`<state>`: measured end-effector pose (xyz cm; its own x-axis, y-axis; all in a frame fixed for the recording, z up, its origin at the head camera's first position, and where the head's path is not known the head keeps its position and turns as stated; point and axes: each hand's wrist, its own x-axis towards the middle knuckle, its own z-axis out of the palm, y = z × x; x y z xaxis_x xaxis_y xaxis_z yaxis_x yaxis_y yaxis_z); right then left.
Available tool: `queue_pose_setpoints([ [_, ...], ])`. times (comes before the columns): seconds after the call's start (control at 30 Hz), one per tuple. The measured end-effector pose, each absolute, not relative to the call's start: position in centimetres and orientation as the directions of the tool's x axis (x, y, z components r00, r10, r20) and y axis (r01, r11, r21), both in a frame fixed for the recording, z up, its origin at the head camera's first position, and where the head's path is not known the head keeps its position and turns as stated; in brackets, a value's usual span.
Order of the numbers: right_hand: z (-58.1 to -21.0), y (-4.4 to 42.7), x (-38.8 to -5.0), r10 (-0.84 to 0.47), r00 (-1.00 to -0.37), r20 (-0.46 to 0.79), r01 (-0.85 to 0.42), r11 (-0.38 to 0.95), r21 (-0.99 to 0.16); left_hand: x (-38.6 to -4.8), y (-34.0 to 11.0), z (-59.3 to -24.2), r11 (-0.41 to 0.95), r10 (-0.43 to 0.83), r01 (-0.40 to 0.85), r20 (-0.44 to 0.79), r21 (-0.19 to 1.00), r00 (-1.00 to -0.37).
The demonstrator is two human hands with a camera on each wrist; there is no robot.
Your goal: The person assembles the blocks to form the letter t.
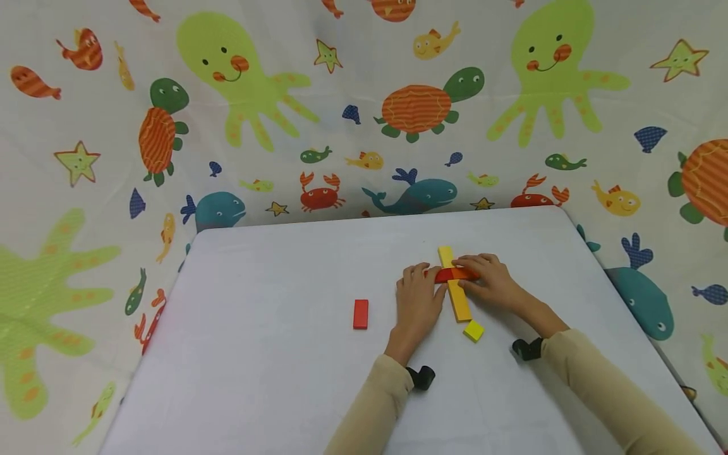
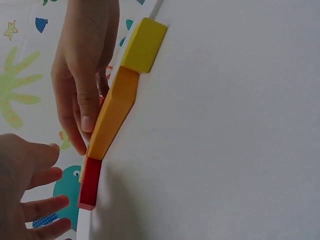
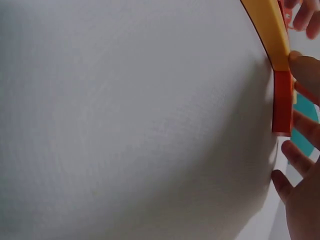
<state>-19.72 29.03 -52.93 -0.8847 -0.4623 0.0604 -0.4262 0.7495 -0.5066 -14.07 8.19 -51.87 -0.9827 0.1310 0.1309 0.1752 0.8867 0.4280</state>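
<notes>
Yellow blocks make a line on the table: a far yellow block (image 1: 445, 255) and a longer near orange-yellow block (image 1: 459, 302). Crossing it is a row of red blocks (image 1: 445, 275), one orange-red block (image 1: 462, 273) at its right. My right hand (image 1: 493, 282) pinches the right end of this row between thumb and fingers. At the row's left end is my left hand (image 1: 419, 297); its spread fingers (image 2: 47, 204) stand apart from the red block (image 2: 90, 184) in the left wrist view. Below the line, a yellow cube (image 1: 473, 331) lies turned at an angle.
One loose red block (image 1: 361, 314) lies left of my left hand. The white table (image 1: 256, 347) extends left and toward me. A sea-animal curtain (image 1: 352, 151) hangs behind its far edge. Small black devices (image 1: 422, 378) sit at both sleeve cuffs.
</notes>
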Motion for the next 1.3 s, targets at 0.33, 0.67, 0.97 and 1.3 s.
queue_pose_setpoints([
  [0.33, -52.8, 29.0, -20.1, -0.464, -0.886, 0.015, -0.413, 0.773, -0.483, -10.6, 4.8, -49.9, 0.882, 0.065, 0.146, 0.191, 0.449, -0.979],
  [0.67, -52.4, 28.7, -20.0, -0.460, -0.888, -0.015, -0.399, 0.786, -0.473, -8.2, 0.8, -49.3, 0.830, -0.024, 0.166, 0.333, 0.532, -0.943],
  [0.97, -52.4, 28.6, -20.1, -0.461, -0.887, -0.017, -0.402, 0.791, -0.461, -7.0, -2.0, -49.7, 0.830, -0.184, 0.025, 0.317, 0.557, -0.930],
  [1.3, -52.5, 28.8, -20.2, -0.452, -0.891, -0.034, -0.388, 0.801, -0.456, -6.4, -3.4, -50.7, 0.834, -0.257, -0.044, 0.315, 0.550, -0.914],
])
